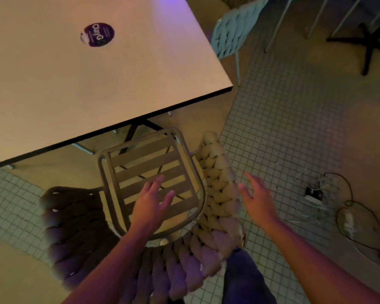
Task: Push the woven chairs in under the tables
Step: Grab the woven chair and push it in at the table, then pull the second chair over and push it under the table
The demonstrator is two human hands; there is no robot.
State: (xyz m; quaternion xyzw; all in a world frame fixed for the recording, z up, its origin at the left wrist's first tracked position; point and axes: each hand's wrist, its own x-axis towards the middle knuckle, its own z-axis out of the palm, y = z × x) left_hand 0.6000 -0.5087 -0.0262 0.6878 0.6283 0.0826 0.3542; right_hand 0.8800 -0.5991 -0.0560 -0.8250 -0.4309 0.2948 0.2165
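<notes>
A woven chair [215,194] with a thick braided back and a slatted seat [145,163] stands just in front of the white table [97,84]; the seat's front edge reaches the table's near edge. My left hand [151,200] hovers over the seat with fingers spread, holding nothing. My right hand [257,196] is open beside the chair's braided right side, fingers apart, close to the weave. I cannot tell whether it touches it.
A round dark sticker [97,35] lies on the tabletop. A pale blue woven chair [230,34] stands at the table's far right corner. Cables and a plug block [316,194] lie on the tiled floor to the right. A black table base [369,40] is at the top right.
</notes>
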